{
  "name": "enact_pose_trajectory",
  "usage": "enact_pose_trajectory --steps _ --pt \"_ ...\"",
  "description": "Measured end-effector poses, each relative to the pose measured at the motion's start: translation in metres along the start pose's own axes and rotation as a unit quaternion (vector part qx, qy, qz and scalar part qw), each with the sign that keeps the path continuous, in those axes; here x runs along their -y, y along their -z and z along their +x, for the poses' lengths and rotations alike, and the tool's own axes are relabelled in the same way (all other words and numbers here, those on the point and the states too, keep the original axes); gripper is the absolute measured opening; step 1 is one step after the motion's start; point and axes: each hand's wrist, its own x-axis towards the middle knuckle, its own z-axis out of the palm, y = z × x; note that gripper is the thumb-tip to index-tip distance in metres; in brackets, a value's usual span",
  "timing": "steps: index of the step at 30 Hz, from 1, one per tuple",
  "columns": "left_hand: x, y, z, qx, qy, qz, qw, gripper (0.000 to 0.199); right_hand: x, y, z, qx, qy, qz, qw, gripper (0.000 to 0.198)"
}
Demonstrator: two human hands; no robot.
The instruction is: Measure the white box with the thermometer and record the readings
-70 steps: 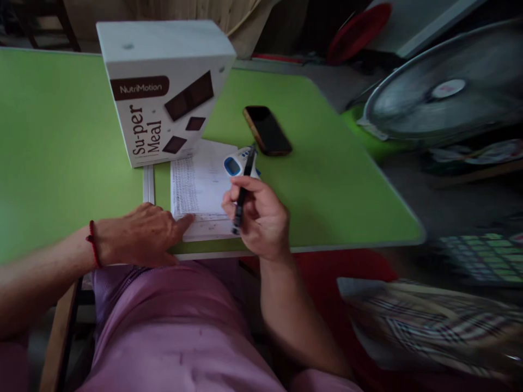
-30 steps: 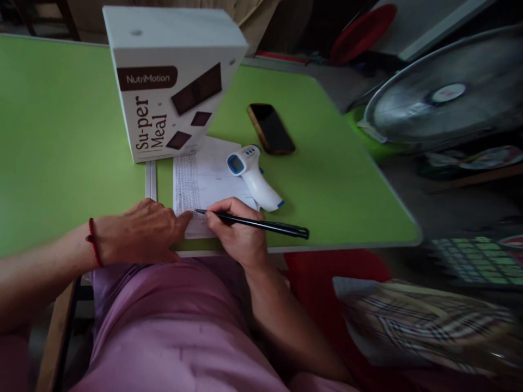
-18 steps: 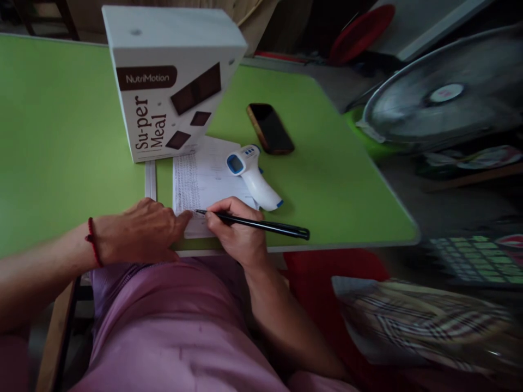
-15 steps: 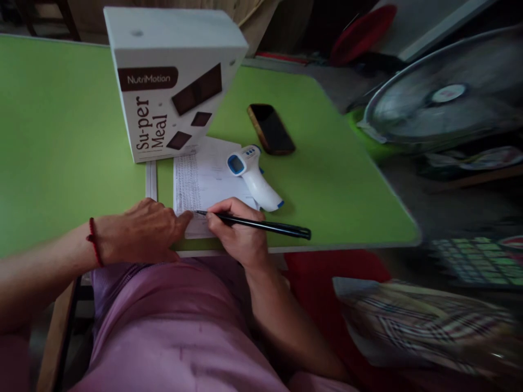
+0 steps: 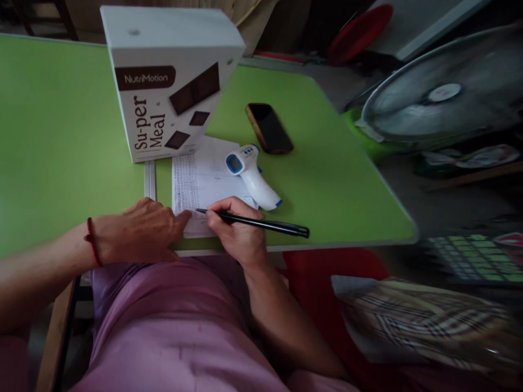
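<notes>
My right hand (image 5: 241, 231) grips a black pen (image 5: 272, 223), its tip at the lower part of a sheet of paper (image 5: 214, 169) covered on the left with dense handwritten lines. My left hand (image 5: 143, 230), a red bracelet on its wrist, lies at the table's near edge; one finger stretches onto the sheet's lower left, close to the pen tip, and nothing shows in the hand. On the sheet's right side rests a white and blue infrared thermometer (image 5: 261, 188), just beyond my right hand. A white NutriMotion box (image 5: 157, 114) stands upright at the sheet's far end.
A phone (image 5: 269, 128) lies on the green table (image 5: 327, 179), past the thermometer. Right of the table are a fan (image 5: 429, 103) and a plaid bag (image 5: 425, 321). A red round object (image 5: 362, 32) is farther back.
The whole view has shifted very slightly. Both hands and the pen keep nearly the same places on the sheet.
</notes>
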Motion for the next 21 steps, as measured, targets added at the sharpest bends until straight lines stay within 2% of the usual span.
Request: enact_pose_trajectory --steps 8,21 --pt "0.0010 0.0005 0.0003 -0.002 -0.003 -0.001 1.000 0.067 0.0002 0.0012 -0.0001 0.011 -0.023 -0.002 1.000 0.011" --pt "0.0016 -0.0025 -0.0003 -0.014 -0.006 0.002 1.000 0.066 0.0006 0.0012 -0.0001 -0.004 -0.018 0.000 1.000 0.011"
